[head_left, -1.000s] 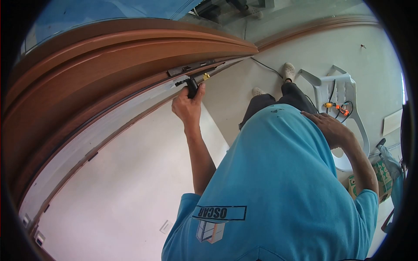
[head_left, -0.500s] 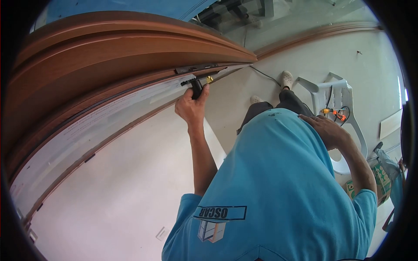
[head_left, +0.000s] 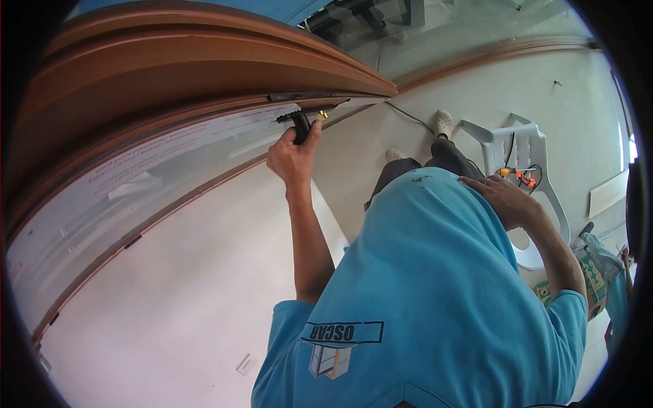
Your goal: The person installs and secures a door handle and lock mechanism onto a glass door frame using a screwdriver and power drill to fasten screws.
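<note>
My left hand (head_left: 292, 162) is closed around the grip of a black T-shaped handle piece (head_left: 301, 128), with its thumb up near a small gold-coloured part (head_left: 322, 115). The toothed black top of the piece lies close along the edge of the brown frame (head_left: 204, 68), just below a dark metal plate (head_left: 292, 97) set in it. My right hand (head_left: 507, 200) rests on the side of my body by the hip, its fingers stretched out and holding nothing.
To the right stands a white plastic chair (head_left: 554, 197) with an orange-and-yellow tool (head_left: 524, 178) on its seat. A cable (head_left: 411, 117) runs along the floor. A green box (head_left: 595, 279) and another person (head_left: 615, 285) are at the far right. A white panel (head_left: 183, 292) fills the lower left.
The view has shifted slightly. My left hand, with the black piece, sits a little further left and up, and more of the printed film on the frame shows. My right hand stays at my hip.
</note>
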### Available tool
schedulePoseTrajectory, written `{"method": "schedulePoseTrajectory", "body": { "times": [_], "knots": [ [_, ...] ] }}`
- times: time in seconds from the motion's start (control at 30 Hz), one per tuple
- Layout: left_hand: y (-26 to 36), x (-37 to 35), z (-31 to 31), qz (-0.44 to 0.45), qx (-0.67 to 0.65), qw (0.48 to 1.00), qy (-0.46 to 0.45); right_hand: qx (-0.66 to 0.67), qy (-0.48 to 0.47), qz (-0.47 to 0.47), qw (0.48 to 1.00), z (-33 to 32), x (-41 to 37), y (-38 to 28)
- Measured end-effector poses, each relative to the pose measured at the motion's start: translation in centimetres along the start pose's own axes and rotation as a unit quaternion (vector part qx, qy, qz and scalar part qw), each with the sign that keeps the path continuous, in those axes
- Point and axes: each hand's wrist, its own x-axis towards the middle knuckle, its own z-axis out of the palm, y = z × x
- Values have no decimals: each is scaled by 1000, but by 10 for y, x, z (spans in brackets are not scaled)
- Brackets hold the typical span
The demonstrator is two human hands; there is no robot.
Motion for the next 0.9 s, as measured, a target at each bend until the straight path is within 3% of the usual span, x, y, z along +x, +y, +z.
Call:
{"method": "schedulePoseTrajectory", "body": {
  "times": [0.3, 0.37, 0.63, 0.7, 0.77, 0.9],
  "knots": [
    [-2, 1, 0, 39, 55, 998, 15, 20, -47, 59, 997, 11, -10, 0],
    [2, 0, -4, 24, 54, 998, 8, -6, 24, -3, 1000, 17, -14, 5],
    [9, 1, -9, 14, 45, 999, -14, -9, 1, 61, 998, 16, -11, -1],
    [8, 0, -8, -6, 44, 999, -13, -8, -19, 28, 999, 13, -10, 3],
    [4, 1, -7, 46, 69, 996, 13, -2, -4, 2, 1000, 8, -9, 0],
    [1, 3, -9, 46, 53, 997, 14, -18, -23, -16, 999, 2, -6, 1]
  ]
}}
